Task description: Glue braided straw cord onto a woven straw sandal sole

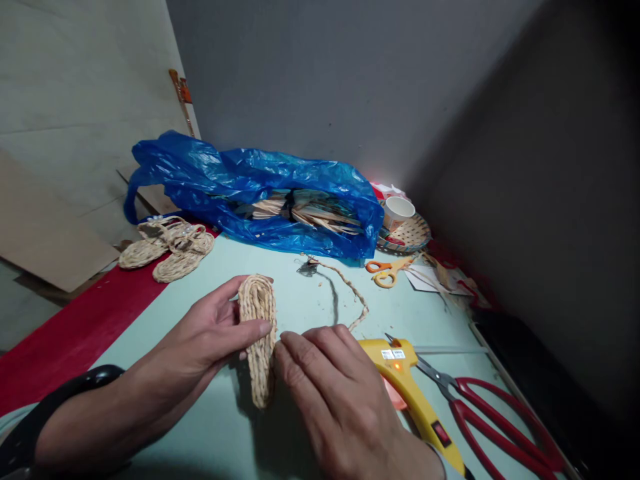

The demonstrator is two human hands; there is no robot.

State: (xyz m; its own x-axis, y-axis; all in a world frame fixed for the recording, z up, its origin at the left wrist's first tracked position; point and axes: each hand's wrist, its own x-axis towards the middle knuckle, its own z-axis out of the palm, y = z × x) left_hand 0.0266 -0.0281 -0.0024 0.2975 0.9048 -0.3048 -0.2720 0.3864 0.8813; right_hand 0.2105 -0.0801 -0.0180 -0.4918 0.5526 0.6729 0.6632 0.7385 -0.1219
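My left hand (215, 327) grips a coiled straw sole (260, 340), long and narrow with rounded ends, thumb across its front and fingers behind. At the sole's right edge is my right hand (335, 393), its fingers curled and pressed together. A twisted straw cord (357, 300) runs from the tabletop down behind this hand, which appears to pinch it against the sole; the fingertips are partly hidden. Just right of the hand lies a yellow glue gun (417, 393) with an orange light lit, beside red-handled scissors (480, 407).
Behind the hands, a blue plastic bag (240, 173) holds bundled straw (310, 210). Woven straw sandals (183, 253) lie at the left on red cloth (85, 327). Orange-handled scissors (385, 272), a white cup (399, 210) and a woven basket (417, 233) are at the back right.
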